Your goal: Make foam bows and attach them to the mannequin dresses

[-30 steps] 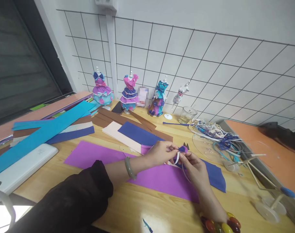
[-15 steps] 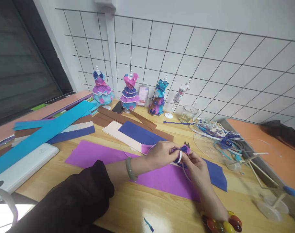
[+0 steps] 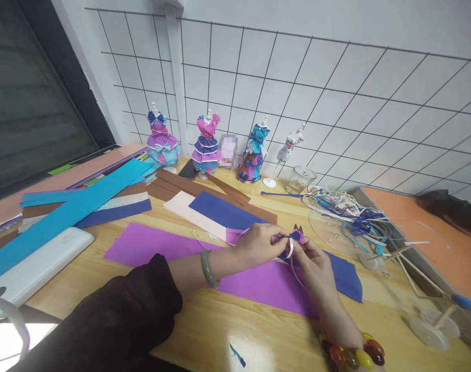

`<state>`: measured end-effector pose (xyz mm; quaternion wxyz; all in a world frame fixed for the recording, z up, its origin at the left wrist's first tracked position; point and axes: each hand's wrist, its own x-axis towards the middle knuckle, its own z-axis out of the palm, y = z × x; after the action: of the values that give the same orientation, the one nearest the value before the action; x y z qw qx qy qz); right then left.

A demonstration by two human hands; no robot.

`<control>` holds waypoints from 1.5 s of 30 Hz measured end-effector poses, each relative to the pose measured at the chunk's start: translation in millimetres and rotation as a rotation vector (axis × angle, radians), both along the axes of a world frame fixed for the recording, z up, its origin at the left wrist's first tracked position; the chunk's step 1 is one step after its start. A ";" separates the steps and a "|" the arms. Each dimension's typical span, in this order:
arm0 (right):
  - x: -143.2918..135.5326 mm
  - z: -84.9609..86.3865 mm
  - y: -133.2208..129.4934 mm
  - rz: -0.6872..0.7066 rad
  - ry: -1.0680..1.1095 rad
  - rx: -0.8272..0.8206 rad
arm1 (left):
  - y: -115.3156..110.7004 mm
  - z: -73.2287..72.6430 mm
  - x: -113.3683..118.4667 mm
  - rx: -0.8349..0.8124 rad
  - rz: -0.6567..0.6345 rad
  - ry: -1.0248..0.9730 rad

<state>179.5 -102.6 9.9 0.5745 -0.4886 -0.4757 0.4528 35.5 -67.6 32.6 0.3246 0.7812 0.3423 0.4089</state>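
Observation:
A small pleated bow (image 3: 296, 236) in purple and dark blue is held between my two hands above the strips. My left hand (image 3: 259, 245) pinches its left side between thumb and fingertips. A narrow white ribbon (image 3: 290, 249) crosses the bow's middle and loops below it. My right hand (image 3: 316, 266) is closed at the bow's right side, its thumb against the ribbon; its other fingertips are partly hidden. Beneath my hands lie a long purple strip (image 3: 254, 289) and a dark blue strip (image 3: 346, 276). Dark pointed tips (image 3: 297, 228) show just behind the bow.
Small dress forms (image 3: 206, 147) in pleated dresses stand along the back, beside a bare one (image 3: 292, 144) and a glass jar (image 3: 300, 179). Tangled ribbons (image 3: 347, 212) lie at right, near stick stands (image 3: 433, 330). Coloured strips (image 3: 76, 212) and a white device (image 3: 61, 263) are at left.
The white ribbon at the bow has shifted slightly and shows flatter and wider. More of the bow's dark blue pleats show between my fingers. Both hands stay almost in place.

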 end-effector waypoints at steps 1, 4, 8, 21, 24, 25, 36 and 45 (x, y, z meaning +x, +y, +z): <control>-0.2 0.2 0.0 -0.003 0.003 -0.001 | -0.2 0.2 0.2 -0.002 -0.005 -0.009; -0.6 1.2 0.2 -0.025 0.000 -0.008 | -0.4 -0.4 1.3 -0.011 -0.024 -0.038; -0.7 1.6 0.6 -0.032 0.005 -0.012 | -0.1 -2.4 2.5 -0.048 -0.027 -0.047; -4.0 1.9 -0.3 -0.025 -0.098 0.055 | 2.2 -7.8 3.4 -0.320 -0.119 -0.194; -4.8 1.7 -0.2 -0.024 -0.161 0.059 | 3.1 -7.6 4.8 -0.454 -0.194 -0.318; -4.9 1.8 -0.2 -0.019 -0.168 0.058 | 3.6 -7.0 5.4 -0.492 -0.208 -0.357; -1.9 3.6 -0.5 0.036 -0.063 -0.027 | 16.0 -15.5 6.8 -0.639 -0.183 -0.430; 0.2 1.6 1.1 0.046 -0.031 -0.079 | 15.6 -10.9 3.6 -0.792 -0.243 -0.466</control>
<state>179.7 -101.5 11.5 0.5364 -0.5069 -0.4775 0.4767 39.1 -52.0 21.7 0.7110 0.5194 0.2960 0.3703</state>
